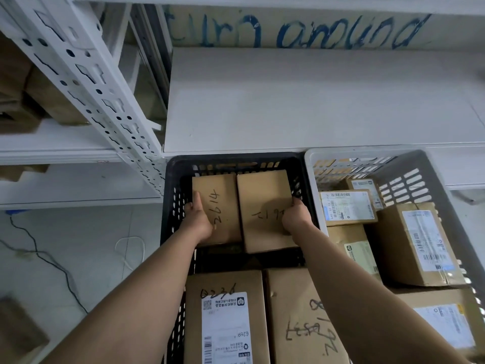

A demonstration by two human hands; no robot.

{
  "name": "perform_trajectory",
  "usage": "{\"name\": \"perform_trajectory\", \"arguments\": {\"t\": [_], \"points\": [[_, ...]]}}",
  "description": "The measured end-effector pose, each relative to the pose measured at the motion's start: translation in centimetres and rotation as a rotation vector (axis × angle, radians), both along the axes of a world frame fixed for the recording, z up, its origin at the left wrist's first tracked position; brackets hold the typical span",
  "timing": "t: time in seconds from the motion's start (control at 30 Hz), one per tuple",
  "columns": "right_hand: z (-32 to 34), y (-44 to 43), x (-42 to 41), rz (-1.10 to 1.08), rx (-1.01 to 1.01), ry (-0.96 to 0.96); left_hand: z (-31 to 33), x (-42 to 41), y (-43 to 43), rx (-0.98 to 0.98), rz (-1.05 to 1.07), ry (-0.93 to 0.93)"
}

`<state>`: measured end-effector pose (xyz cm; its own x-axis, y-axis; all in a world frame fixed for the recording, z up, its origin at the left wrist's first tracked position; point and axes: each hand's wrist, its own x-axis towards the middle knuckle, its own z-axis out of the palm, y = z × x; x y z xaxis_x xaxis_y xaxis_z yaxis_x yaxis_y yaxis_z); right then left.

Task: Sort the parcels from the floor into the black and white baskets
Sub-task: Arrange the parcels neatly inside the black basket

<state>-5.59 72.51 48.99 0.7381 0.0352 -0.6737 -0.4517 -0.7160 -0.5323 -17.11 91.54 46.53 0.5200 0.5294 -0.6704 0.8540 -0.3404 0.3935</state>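
Two brown cardboard parcels lie side by side at the far end of the black basket point(168, 206). My left hand point(196, 219) grips the left parcel point(219, 203), marked 2614, at its left edge. My right hand point(298, 216) grips the right parcel point(262, 206) at its right edge, close to the basket wall. Two larger parcels, one with a white label point(225, 319) and one with scrawled writing point(301, 319), fill the near end of the same basket. The white basket point(414, 169) stands right beside it and holds several labelled parcels point(414, 243).
A white shelf board point(301, 101) juts out just above the far ends of both baskets. A perforated white rack post point(86, 82) slants down at the left. Black and white cables point(52, 261) trail over the pale floor left of the black basket. More cartons point(39, 95) sit on the left shelf.
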Motion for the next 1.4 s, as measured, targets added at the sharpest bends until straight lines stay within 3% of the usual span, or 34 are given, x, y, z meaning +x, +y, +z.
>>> {"name": "perform_trajectory", "arguments": {"t": [0.4, 0.67, 0.9, 1.23, 1.33, 1.4], "points": [[6.1, 0.5, -0.9, 0.238, -0.126, -0.072, 4.1, -0.9, -1.0, 0.041, 0.032, -0.003], [9.9, -0.7, -6.4, 0.508, 0.005, -0.026, 10.7, -7.2, -3.2, -0.186, -0.075, -0.128], [9.6, -2.9, -11.6, 0.805, -0.076, 0.005, 10.5, -13.9, -5.8, -0.478, 0.081, 0.054], [8.9, -4.0, -13.6, 0.596, 0.061, -0.196, 10.1, -15.1, -7.2, -0.529, 0.125, -0.057], [9.5, -3.8, -13.5, 0.446, 0.199, -0.215, 11.1, -14.9, -6.5, -0.487, 0.152, -0.145], [10.0, -3.2, -13.1, 0.307, 0.346, -0.124, 12.0, -14.4, -5.7, -0.44, 0.203, -0.213]]}}
